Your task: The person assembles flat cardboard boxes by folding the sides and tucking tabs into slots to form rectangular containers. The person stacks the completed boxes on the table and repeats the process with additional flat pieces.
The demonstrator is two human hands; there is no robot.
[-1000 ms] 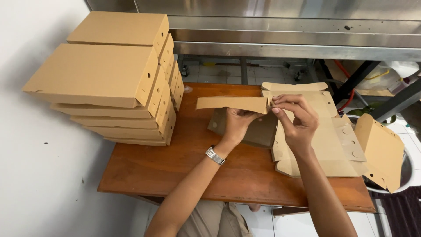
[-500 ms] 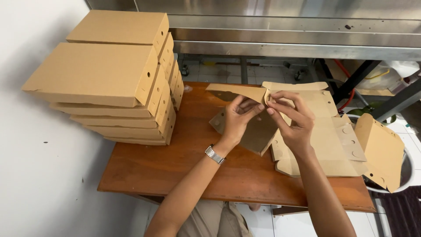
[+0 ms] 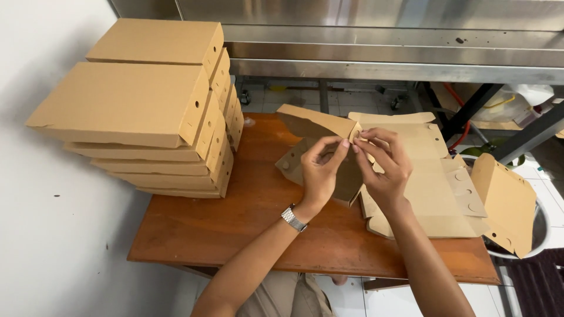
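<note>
Nearest the camera, two bare forearms reach forward over the front edge of the wooden counter (image 3: 235,229), the left one wearing a metal wristwatch (image 3: 293,218). The left hand (image 3: 320,173) and the right hand (image 3: 385,164) meet above the middle of the counter, their fingers (image 3: 336,147) pinched narrow on a corner flap of a partly folded brown cardboard box (image 3: 314,126), which is held up tilted, clear of the counter top; the right hand's fingertips press the same flap from the other side, just touching the left's. Directly beneath and to the right of the hands lies a pile of flat, unfolded box blanks (image 3: 437,194), with round cut-outs showing, one blank hanging over the counter's right end above a white basin (image 3: 543,232). On the left, against the white wall, stands a tall stack of finished closed boxes (image 3: 135,111), well apart from the hands. Beyond the counter runs a stainless steel shelf (image 3: 382,53), with tiled floor visible below it.
</note>
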